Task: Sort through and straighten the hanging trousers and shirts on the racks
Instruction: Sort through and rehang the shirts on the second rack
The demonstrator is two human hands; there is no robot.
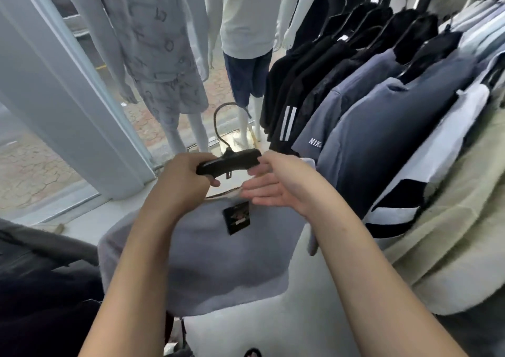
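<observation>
Fingers (211,182) of the left hand (185,175) curl round the left end of a black hanger (232,161), gripping it at the centre of the frame. The right hand (276,187) reaches in from the right with its fingers nearly straight and spread. The topmost one touches the hanger's right end, and the rest hold nothing. The hanger's hook (217,121) curves up above both hands. Just below them, in the lower centre, hangs a pale grey-blue shirt (218,252) with a black tag (237,217) at its neckline; whether it sits on the hanger cannot be told. Along the right side a row of hung garments runs toward the upper right: black tops (295,83), a blue-grey top (328,116) with white lettering, a navy top (382,138), then a pale green garment (451,233). Dressed mannequins (164,42) stand at the upper centre beside a white window frame (68,97)
</observation>
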